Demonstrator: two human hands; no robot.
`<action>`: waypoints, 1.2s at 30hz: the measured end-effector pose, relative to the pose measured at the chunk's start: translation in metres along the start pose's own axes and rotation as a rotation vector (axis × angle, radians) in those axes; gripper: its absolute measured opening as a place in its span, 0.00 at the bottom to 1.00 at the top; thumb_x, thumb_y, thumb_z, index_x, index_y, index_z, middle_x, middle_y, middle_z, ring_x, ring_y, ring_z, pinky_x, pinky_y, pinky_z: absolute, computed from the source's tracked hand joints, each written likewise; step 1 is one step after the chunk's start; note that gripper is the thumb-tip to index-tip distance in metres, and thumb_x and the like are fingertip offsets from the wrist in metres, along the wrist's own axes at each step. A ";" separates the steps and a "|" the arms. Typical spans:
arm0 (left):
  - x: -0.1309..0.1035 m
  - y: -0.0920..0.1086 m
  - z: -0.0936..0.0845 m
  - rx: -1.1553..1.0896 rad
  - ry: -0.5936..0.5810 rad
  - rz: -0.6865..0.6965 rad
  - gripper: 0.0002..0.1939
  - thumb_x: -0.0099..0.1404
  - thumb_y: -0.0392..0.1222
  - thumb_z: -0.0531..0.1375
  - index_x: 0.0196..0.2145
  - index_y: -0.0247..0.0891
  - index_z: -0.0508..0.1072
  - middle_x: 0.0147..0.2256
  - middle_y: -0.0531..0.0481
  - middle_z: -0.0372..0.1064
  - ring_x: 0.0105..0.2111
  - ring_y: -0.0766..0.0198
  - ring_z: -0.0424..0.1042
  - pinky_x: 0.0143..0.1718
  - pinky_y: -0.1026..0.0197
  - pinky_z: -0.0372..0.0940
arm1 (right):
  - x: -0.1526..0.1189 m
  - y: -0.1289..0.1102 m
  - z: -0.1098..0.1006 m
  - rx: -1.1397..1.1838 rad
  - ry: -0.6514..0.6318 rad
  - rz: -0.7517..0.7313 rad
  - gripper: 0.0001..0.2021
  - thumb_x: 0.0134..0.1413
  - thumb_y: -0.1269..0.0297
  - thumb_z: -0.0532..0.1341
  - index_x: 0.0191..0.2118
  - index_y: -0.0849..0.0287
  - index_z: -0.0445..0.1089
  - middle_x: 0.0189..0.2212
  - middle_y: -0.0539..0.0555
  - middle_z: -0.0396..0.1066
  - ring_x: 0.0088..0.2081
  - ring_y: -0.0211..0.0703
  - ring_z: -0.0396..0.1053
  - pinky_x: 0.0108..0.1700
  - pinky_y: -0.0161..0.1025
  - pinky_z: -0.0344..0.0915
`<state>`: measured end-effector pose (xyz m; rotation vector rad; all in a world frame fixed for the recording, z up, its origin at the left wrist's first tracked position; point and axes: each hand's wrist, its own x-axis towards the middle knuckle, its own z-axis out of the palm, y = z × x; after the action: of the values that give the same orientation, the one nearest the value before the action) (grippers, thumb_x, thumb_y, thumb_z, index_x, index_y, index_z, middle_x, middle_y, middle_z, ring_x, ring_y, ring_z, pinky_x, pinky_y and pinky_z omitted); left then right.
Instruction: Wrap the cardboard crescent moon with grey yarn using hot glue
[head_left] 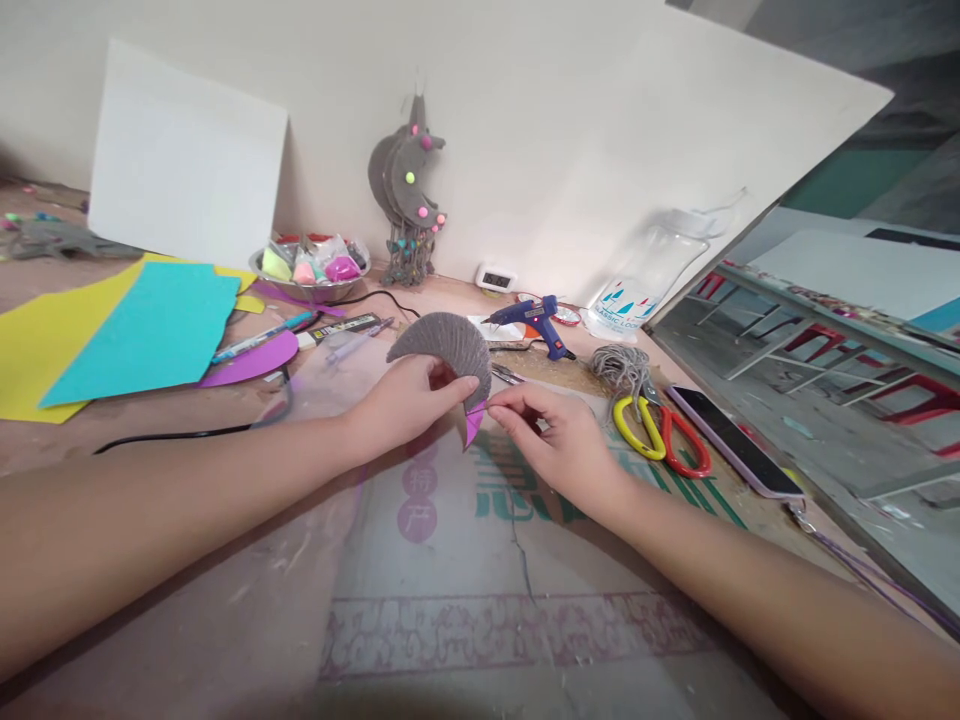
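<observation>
My left hand (409, 398) comes in from the left, forearm slanting up to mid-view, thumb over the front of the grey cord-wrapped crescent (442, 335) and fingers behind it, pinching it. Crescent is held up over the surface (247, 610), near the middle, curved back up, bare purple tip (474, 426) pointing down. My right hand (559, 435) reaches in from the lower right, thumb and index fingertips pressed together on a thin grey strand (489, 404) just beside the tip, other fingers curled in.

Hidden: left fingertips behind the crescent; most of the right hand's curled fingers. Both forearms cut off at the frame edges. Strand too fine to trace; a dark line below the right hand could be cord or a crease, can't tell. Small metal tool (507, 373) behind the right hand, partly covered. Yellow-and-red-handled scissors (660, 438) partly under the grey cord bundle (621, 368). Black phone (735, 440) to their right. Clear plastic jug (645, 270) blurry at the top.
</observation>
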<state>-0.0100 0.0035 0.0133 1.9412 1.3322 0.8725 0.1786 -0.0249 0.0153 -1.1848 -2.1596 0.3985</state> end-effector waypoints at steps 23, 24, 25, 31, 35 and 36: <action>-0.002 0.007 -0.004 -0.182 -0.110 -0.098 0.17 0.58 0.51 0.56 0.21 0.35 0.68 0.21 0.51 0.68 0.20 0.69 0.63 0.21 0.66 0.56 | 0.004 0.013 0.001 0.118 -0.021 0.195 0.08 0.55 0.61 0.56 0.31 0.59 0.67 0.24 0.49 0.64 0.25 0.35 0.60 0.28 0.33 0.58; -0.003 0.008 -0.004 -0.186 -0.109 -0.105 0.17 0.58 0.51 0.56 0.21 0.35 0.68 0.21 0.51 0.68 0.19 0.69 0.62 0.21 0.66 0.56 | 0.004 0.013 0.002 0.119 -0.017 0.196 0.08 0.55 0.61 0.56 0.31 0.59 0.67 0.24 0.49 0.64 0.25 0.35 0.60 0.28 0.33 0.57; -0.003 0.009 -0.004 -0.189 -0.111 -0.114 0.17 0.58 0.51 0.56 0.21 0.35 0.67 0.21 0.51 0.67 0.19 0.70 0.62 0.20 0.66 0.56 | 0.004 0.013 0.002 0.121 -0.013 0.199 0.08 0.55 0.60 0.56 0.32 0.59 0.67 0.24 0.48 0.64 0.25 0.34 0.59 0.28 0.33 0.57; -0.002 0.005 -0.003 -0.172 -0.129 -0.101 0.17 0.58 0.52 0.56 0.21 0.35 0.67 0.20 0.51 0.67 0.18 0.69 0.62 0.19 0.66 0.56 | 0.004 0.012 0.002 0.129 -0.009 0.205 0.08 0.55 0.61 0.57 0.31 0.59 0.67 0.22 0.48 0.62 0.24 0.34 0.58 0.27 0.33 0.56; -0.001 0.002 -0.002 -0.173 -0.139 -0.105 0.18 0.57 0.53 0.56 0.21 0.35 0.67 0.21 0.50 0.68 0.18 0.69 0.63 0.19 0.66 0.56 | 0.004 0.012 0.001 0.134 -0.004 0.203 0.08 0.55 0.60 0.57 0.31 0.59 0.67 0.21 0.47 0.61 0.24 0.34 0.57 0.26 0.33 0.55; -0.001 0.002 -0.002 -0.175 -0.139 -0.105 0.18 0.57 0.53 0.56 0.21 0.35 0.67 0.22 0.50 0.68 0.18 0.69 0.63 0.19 0.66 0.56 | 0.004 0.012 0.001 0.136 -0.004 0.203 0.08 0.55 0.60 0.57 0.31 0.59 0.67 0.21 0.47 0.60 0.23 0.34 0.57 0.26 0.33 0.55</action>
<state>-0.0110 0.0017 0.0162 1.7477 1.2225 0.7621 0.1841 -0.0152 0.0094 -1.3296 -1.9874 0.6249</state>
